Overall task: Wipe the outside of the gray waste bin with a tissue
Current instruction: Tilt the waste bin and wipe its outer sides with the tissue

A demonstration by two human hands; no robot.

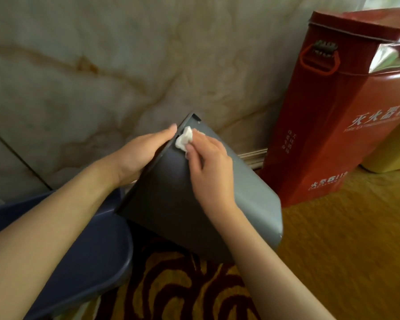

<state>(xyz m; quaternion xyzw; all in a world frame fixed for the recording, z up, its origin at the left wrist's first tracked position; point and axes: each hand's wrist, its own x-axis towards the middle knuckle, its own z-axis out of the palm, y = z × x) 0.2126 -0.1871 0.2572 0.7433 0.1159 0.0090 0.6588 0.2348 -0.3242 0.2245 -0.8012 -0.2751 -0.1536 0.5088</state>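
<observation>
The gray waste bin [245, 188] is tipped over and held off the carpet in the middle of the view, its rim toward the upper left and its base toward the lower right. My left hand [141, 153] grips the rim edge from the left, fingers hidden inside the bin. My right hand [208, 167] presses a crumpled white tissue [184, 139] against the bin's outer wall just below the rim corner.
A tall red fire-extinguisher box [337, 107] stands close on the right against the marble wall [102, 65]. A yellow container [393, 153] sits behind it. A dark blue tub [90, 262] lies at the lower left under my left arm. Patterned yellow-and-brown carpet [344, 250] covers the floor.
</observation>
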